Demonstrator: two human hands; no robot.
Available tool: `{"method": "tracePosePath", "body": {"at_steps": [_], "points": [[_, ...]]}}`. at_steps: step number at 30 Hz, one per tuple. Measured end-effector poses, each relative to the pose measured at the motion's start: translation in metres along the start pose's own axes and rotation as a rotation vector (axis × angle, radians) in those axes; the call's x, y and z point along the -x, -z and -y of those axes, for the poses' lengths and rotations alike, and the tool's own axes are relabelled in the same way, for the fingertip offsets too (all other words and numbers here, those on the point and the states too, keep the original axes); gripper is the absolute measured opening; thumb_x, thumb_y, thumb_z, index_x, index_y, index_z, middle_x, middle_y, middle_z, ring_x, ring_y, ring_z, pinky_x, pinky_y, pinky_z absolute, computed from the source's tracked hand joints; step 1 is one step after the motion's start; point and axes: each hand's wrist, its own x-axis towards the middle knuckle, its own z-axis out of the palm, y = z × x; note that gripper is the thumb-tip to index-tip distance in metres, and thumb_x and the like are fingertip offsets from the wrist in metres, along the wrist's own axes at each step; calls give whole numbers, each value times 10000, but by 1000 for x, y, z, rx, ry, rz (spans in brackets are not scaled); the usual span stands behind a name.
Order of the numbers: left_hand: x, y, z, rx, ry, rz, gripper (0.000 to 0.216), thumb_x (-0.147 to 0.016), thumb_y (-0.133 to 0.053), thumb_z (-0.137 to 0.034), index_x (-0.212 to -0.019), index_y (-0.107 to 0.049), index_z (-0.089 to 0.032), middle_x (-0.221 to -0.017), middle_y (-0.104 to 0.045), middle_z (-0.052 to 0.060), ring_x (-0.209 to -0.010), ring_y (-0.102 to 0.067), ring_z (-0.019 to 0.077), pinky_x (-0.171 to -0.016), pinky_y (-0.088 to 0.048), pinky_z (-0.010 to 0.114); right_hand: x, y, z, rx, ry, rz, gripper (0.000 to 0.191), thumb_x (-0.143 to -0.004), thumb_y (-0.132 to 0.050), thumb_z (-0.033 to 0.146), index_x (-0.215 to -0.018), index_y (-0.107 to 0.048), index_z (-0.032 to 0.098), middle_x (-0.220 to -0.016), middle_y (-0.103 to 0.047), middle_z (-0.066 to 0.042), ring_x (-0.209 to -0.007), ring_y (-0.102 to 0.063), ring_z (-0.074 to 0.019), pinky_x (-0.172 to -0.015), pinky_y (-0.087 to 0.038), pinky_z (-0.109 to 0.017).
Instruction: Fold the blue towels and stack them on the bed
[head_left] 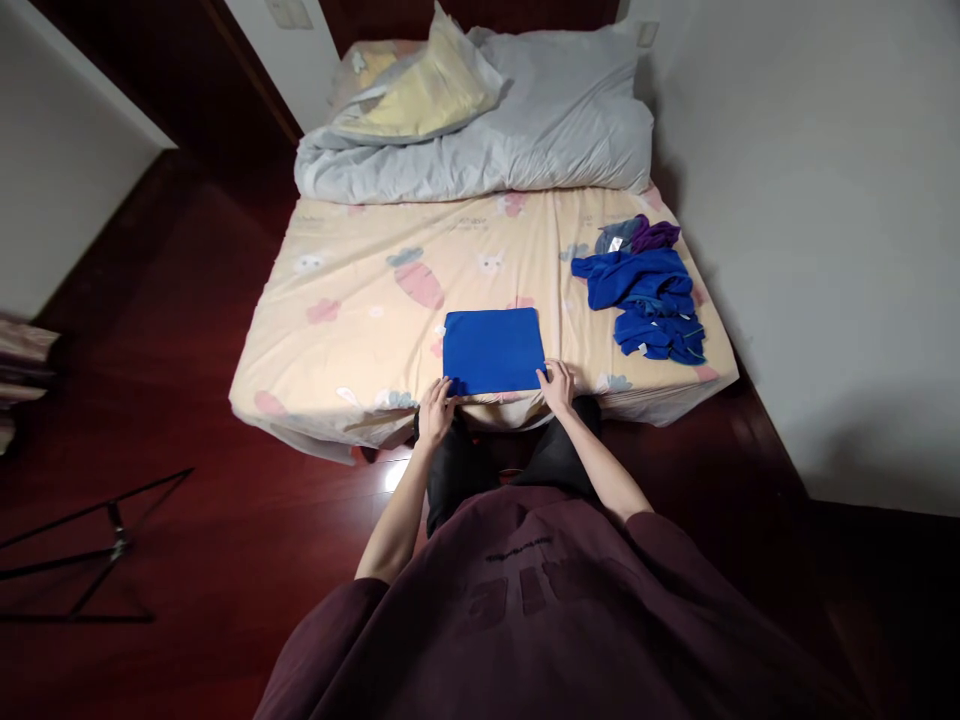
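Observation:
A flat blue cloth (pixel 493 350), roughly rectangular, lies spread near the front edge of the bed, with a small white tag on its left side. My left hand (pixel 435 411) is at its near left corner, fingertips closed on the edge. At the near right corner, my right hand (pixel 557 387) pinches the cloth between thumb and fingers. To the right is a loose heap of crumpled blue cloths (pixel 637 283), some with white tags. Behind that heap lie a purple cloth (pixel 656 235) and a grey-blue one (pixel 616 236).
The bed has a cream sheet (pixel 360 300) printed with carrots and rabbits. Across its far end lie a rolled grey-white quilt (pixel 555 120) and a yellow pillow (pixel 427 95). Black tripod legs (pixel 112 545) stand on the dark red floor at left. A white wall (pixel 825 250) borders the right side.

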Motion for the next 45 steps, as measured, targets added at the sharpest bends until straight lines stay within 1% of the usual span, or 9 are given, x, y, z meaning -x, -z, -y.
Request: {"method": "tracePosePath", "body": {"at_steps": [3,6,10,15,28,32,36,40,45], "points": [[0,-2,2,4,-105,115,570,-1001,-464,-310,-1561,-479,-202,-1650,-446,106,-1591,-303,266,-1315,-265,480,7,4,-4,-17,298,145,334,-1015,-578,326,-1298,-707,206,-1431,-671,-106,-1364,-592,-245,-1208,-405,-383],[-8,-8,5,-18,-109,187,671,-917,-504,-211,-1585,-452,-170,-1668,-415,126,-1597,-295,288,-1320,-241,515,11,6,-10,86,382,302,396,-976,-657,291,-1361,-694,205,-1486,-638,-100,-1435,-543,-259,-1250,-368,-428],[-16,-13,9,-51,-62,218,734,-837,-487,-112,-1569,-471,-146,-1650,-435,155,-1572,-352,296,-1301,-271,510,10,4,-18,175,328,356,501,-922,-710,220,-1421,-662,213,-1534,-593,-101,-1458,-527,-264,-1249,-387,-453],[-18,-12,6,-75,-29,190,723,-825,-453,-48,-1534,-511,-179,-1610,-497,141,-1540,-403,276,-1259,-327,488,3,-2,-22,173,309,341,478,-904,-733,216,-1381,-698,208,-1474,-646,-102,-1397,-585,-274,-1234,-424,-433],[-42,0,-6,-261,18,246,478,-981,-434,-122,-1390,-661,-219,-1363,-690,151,-1348,-571,298,-1124,-440,441,-7,-13,-9,311,217,367,541,-914,-479,-33,-1361,-710,164,-1368,-697,-160,-1328,-607,-281,-1146,-487,-401],[-41,6,1,-196,34,237,510,-925,-492,-78,-1364,-694,-240,-1388,-680,132,-1328,-591,294,-1106,-467,429,-12,-9,-15,222,194,340,527,-883,-498,-33,-1274,-769,194,-1322,-723,-116,-1254,-650,-251,-1137,-497,-361],[-41,6,15,-97,94,196,503,-857,-546,-80,-1299,-739,-221,-1234,-727,136,-1168,-673,303,-1056,-513,414,-17,2,-30,47,232,337,491,-845,-543,-5,-1197,-803,218,-1258,-746,-85,-1181,-691,-228,-1131,-510,-353],[-42,2,26,72,188,113,403,-855,-591,-173,-1225,-751,-167,-1146,-735,144,-1080,-698,297,-1017,-540,416,-20,7,-41,-169,202,259,368,-822,-621,92,-1100,-825,219,-1178,-782,-78,-1118,-720,-247,-1092,-539,-403],[-42,-5,26,293,174,14,315,-860,-609,-292,-1124,-730,-169,-1161,-749,122,-1054,-702,252,-1011,-551,401,-20,-1,-39,-344,94,168,273,-792,-675,216,-1016,-827,181,-1062,-808,-102,-1009,-739,-270,-1022,-569,-424]]}}
